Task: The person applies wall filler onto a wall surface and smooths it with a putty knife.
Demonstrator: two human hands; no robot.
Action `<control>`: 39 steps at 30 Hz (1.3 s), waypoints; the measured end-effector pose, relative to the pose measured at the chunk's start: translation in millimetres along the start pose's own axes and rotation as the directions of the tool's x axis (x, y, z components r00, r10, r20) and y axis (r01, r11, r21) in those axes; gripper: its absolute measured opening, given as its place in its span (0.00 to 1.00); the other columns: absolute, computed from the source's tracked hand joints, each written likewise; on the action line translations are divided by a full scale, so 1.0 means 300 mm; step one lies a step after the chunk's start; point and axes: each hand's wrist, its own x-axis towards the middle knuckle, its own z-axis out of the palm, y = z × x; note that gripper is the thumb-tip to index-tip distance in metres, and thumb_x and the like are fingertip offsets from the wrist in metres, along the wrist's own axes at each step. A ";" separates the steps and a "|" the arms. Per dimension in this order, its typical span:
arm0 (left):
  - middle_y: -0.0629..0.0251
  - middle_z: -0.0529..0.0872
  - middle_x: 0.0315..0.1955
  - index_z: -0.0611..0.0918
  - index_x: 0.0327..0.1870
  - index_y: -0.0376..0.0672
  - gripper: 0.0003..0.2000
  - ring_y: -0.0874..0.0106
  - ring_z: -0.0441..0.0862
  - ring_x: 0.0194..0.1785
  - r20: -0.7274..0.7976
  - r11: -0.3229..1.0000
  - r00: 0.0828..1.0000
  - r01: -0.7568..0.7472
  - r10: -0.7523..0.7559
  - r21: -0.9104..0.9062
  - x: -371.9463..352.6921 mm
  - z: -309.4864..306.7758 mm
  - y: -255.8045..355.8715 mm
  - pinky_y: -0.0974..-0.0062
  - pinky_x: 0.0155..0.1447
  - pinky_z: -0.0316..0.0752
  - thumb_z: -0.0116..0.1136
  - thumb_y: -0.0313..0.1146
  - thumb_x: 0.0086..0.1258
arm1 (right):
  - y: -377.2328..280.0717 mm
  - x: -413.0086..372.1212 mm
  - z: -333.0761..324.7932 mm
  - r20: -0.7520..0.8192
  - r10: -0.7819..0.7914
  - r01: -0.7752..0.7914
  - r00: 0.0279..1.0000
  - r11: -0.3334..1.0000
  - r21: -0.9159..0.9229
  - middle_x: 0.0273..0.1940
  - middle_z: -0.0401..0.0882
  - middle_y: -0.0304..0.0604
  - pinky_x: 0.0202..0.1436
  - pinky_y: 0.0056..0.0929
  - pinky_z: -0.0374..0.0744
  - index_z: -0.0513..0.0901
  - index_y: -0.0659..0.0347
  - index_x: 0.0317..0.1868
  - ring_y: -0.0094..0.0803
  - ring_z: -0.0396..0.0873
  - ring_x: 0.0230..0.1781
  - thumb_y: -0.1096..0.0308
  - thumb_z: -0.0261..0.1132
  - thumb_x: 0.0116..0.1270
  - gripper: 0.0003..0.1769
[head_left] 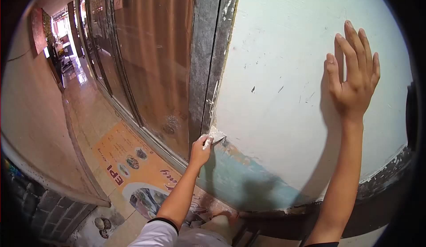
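Observation:
My left hand (201,151) is closed round the handle of a scraper (216,134), whose flat blade lies at the wall's left edge beside the dark wooden frame (205,56). White residue marks the fingers and the tool. My right hand (353,72) rests with spread fingers against the white wall (279,69), higher up and to the right, holding nothing. Below the scraper, a bluish-green patch (239,171) shows where the white coat ends in a ragged edge. Small dark marks dot the white surface.
Left of the frame are glass panels with a brown curtain (153,47) behind them. An orange printed banner (128,151) lies on the tiled floor. A low wall of grey blocks (55,211) stands at lower left, and a corridor (77,69) runs away at upper left.

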 end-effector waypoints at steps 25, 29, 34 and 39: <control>0.65 0.75 0.22 0.79 0.36 0.37 0.16 0.74 0.73 0.28 0.007 1.000 1.000 0.006 -0.006 -0.010 0.035 -0.015 -0.036 0.70 0.35 0.69 0.57 0.42 0.82 | 0.005 -0.004 0.009 -0.005 -0.001 0.001 1.000 1.000 -0.011 0.75 0.73 0.19 0.86 0.46 0.51 0.83 0.32 0.62 0.24 0.64 0.80 0.57 0.66 0.69 0.20; 0.56 0.79 0.25 0.81 0.39 0.34 0.14 0.70 0.76 0.29 0.027 0.998 0.998 0.055 -0.055 -0.029 0.018 -0.028 -0.055 0.67 0.38 0.73 0.58 0.39 0.80 | 0.003 -0.006 0.004 0.004 0.004 -0.004 1.000 1.000 -0.007 0.74 0.74 0.19 0.85 0.46 0.51 0.83 0.33 0.61 0.24 0.64 0.80 0.57 0.65 0.69 0.20; 0.56 0.79 0.24 0.81 0.40 0.34 0.14 0.71 0.75 0.29 0.006 0.996 0.996 0.090 -0.090 -0.020 0.019 -0.029 -0.016 0.68 0.38 0.73 0.58 0.38 0.80 | -0.002 -0.003 -0.003 -0.004 0.020 -0.020 1.000 1.000 0.008 0.75 0.74 0.19 0.85 0.47 0.52 0.83 0.33 0.61 0.24 0.64 0.80 0.57 0.66 0.69 0.20; 0.55 0.78 0.24 0.80 0.39 0.34 0.14 0.66 0.75 0.29 0.019 1.000 0.999 0.027 -0.027 0.001 0.054 -0.039 0.017 0.66 0.39 0.72 0.57 0.38 0.80 | 0.001 -0.001 0.001 -0.018 0.003 -0.003 1.000 1.000 -0.004 0.75 0.73 0.19 0.85 0.47 0.52 0.83 0.33 0.62 0.24 0.64 0.80 0.56 0.65 0.70 0.20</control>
